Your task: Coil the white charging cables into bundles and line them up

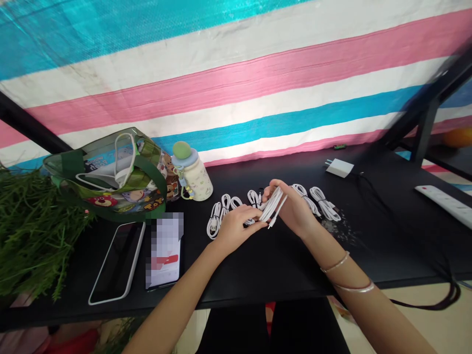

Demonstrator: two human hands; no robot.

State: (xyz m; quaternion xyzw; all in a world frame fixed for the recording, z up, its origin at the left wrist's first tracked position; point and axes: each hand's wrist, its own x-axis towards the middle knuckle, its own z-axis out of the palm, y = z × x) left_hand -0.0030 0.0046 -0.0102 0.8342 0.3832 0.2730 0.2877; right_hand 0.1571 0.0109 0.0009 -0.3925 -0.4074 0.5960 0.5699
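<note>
White USB cables (273, 206) are light and soft, so we take them at the folded middle; our right grip (291, 206) pinches one bundle above the black surface (295, 265), and our left grip (238, 228) touches it, but we cannot tell if closed.

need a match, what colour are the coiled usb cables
White; the coiled USB cables show best in the head view.
</note>
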